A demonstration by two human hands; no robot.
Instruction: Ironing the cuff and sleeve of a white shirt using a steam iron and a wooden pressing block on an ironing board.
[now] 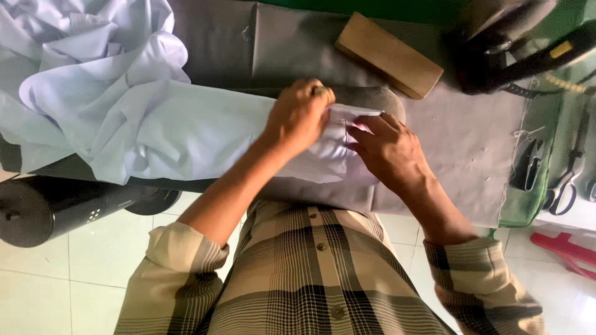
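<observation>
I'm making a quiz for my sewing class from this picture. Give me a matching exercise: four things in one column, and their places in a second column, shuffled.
Things:
1. wooden block
2. scissors
3. black cylinder
4. pale blue cloth

Places:
A. under both hands, bunched at the far left
B. at the right edge, on the green mat
C. on the grey cover, beyond the hands
D. lower left, below the board's edge

Pairs: 1-C, 2-B, 3-D, 4-A
</observation>
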